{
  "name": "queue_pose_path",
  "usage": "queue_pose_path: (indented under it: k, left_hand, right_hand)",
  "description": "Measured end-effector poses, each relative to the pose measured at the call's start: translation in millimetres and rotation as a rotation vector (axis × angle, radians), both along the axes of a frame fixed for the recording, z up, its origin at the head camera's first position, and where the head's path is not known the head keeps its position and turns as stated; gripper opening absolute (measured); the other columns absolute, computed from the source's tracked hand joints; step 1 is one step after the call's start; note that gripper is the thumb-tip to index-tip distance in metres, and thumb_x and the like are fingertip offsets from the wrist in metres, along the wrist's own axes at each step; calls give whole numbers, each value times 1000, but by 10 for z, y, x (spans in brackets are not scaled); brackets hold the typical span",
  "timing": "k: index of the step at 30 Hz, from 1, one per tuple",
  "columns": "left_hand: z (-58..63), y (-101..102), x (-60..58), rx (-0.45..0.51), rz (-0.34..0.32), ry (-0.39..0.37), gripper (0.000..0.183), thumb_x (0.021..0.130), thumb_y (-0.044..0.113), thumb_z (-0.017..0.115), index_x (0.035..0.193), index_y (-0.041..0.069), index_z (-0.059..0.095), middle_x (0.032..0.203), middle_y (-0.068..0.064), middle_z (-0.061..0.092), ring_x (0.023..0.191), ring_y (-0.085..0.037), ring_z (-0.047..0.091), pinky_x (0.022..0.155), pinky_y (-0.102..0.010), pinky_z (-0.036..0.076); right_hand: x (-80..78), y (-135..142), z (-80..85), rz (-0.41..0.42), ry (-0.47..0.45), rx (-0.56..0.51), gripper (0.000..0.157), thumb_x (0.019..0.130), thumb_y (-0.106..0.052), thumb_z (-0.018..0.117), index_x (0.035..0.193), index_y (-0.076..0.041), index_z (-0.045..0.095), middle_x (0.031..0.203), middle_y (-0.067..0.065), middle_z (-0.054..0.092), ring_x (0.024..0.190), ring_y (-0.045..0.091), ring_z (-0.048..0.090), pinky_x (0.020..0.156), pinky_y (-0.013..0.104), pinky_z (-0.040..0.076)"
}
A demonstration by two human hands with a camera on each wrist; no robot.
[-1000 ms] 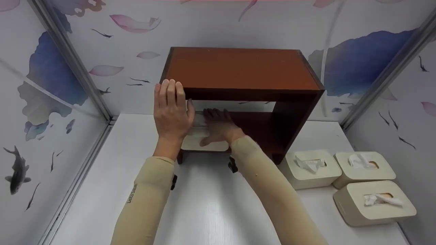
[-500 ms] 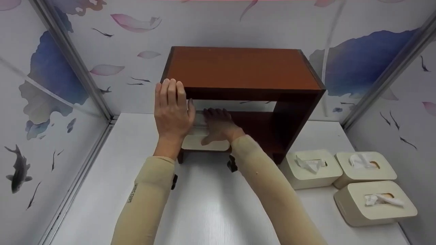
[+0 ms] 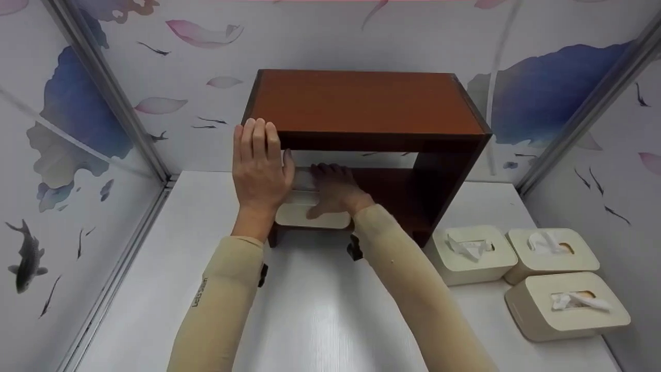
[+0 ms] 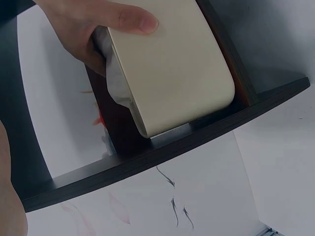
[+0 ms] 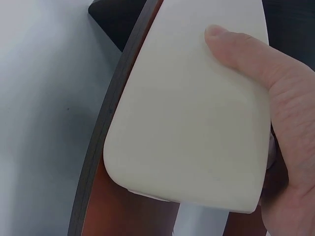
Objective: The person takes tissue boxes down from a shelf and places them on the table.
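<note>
In the head view, my left hand [image 3: 261, 168] lies with straight fingers against the left front edge of a brown wooden shelf [image 3: 361, 103]. My right hand [image 3: 335, 191] reaches inside the shelf and holds a cream tissue box [image 3: 312, 216] standing at the left end of the lower board. Its thumb presses the box's front face, as the right wrist view shows, while the other fingers reach over the top and are partly hidden. White tissue [image 4: 117, 83] shows on the box's top in the left wrist view. The box stands close beside the left side panel [image 4: 162, 147].
Three cream tissue boxes stand to the right of the shelf: a near left one [image 3: 475, 253], a back one [image 3: 552, 253] and a front one [image 3: 568, 307]. The white table [image 3: 315, 315] is bounded by patterned wall panels [image 3: 392, 36] and metal frame posts.
Hands, shelf and boxes keep nearly the same places throughout. The right hand shifts only slightly; the view itself drifts a little.
</note>
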State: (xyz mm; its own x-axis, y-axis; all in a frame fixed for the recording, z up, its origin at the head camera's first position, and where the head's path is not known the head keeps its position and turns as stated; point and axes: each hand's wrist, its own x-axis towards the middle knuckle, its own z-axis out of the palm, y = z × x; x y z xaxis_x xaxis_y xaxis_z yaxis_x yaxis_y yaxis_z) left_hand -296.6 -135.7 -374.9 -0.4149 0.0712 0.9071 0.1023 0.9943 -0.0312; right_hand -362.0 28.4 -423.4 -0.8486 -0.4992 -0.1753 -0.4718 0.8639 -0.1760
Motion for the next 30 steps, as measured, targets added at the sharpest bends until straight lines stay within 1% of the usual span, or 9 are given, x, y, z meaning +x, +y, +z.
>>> queue_pose_path:
  k: [4, 11, 16, 20, 24, 28, 30]
  left_hand:
    - [4, 1, -4, -2, 1, -1, 44, 96, 28, 45, 133, 4, 43, 136, -16, 49, 134, -32, 44, 121, -43, 29]
    - [9, 10, -6, 4, -3, -5, 43, 97, 28, 46, 133, 4, 43, 136, -17, 50, 133, -32, 44, 121, -44, 29]
    - [15, 2, -2, 9, 4, -20, 47, 93, 26, 54, 133, 5, 42, 136, -16, 49, 134, -32, 44, 122, -43, 28]
    - [14, -4, 3, 8, 6, -27, 48, 93, 26, 54, 133, 5, 42, 137, -16, 48, 134, -32, 43, 122, -43, 27]
    - [11, -9, 8, 7, 3, -23, 47, 93, 26, 53, 134, 4, 42, 137, -17, 48, 134, -32, 43, 122, -43, 27]
    - [15, -5, 15, 6, -6, -19, 47, 94, 27, 51, 134, 3, 43, 136, -17, 49, 134, -32, 43, 122, -44, 26]
    - [18, -1, 22, 5, -7, -22, 47, 94, 28, 50, 134, 3, 42, 136, -17, 48, 134, -32, 43, 122, -43, 26]
  right_hand:
    - [1, 64, 10, 4, 19, 1, 118, 70, -68, 73, 158, -21, 10, 165, 3, 15, 152, 31, 11, 123, 54, 10]
    - [22, 212, 51, 44, 100, 24, 119, 67, -69, 73, 158, -18, 14, 163, 5, 21, 150, 32, 19, 122, 54, 16]
    - [80, 317, 94, 85, 153, 2, 117, 65, -66, 76, 156, -16, 21, 158, 6, 30, 145, 32, 28, 119, 55, 22]
    - [150, 401, 126, 104, 191, -6, 115, 63, -64, 76, 154, -16, 25, 154, 7, 35, 141, 33, 33, 116, 57, 27]
    - [226, 492, 141, 119, 208, 2, 115, 63, -66, 76, 154, -18, 26, 154, 6, 35, 140, 34, 33, 115, 59, 27]
    - [310, 593, 138, 123, 223, 13, 117, 63, -67, 76, 156, -19, 22, 159, 5, 29, 145, 33, 28, 117, 60, 23]
    - [352, 643, 128, 126, 242, 14, 119, 63, -68, 76, 156, -18, 21, 160, 5, 27, 146, 33, 26, 117, 60, 23]
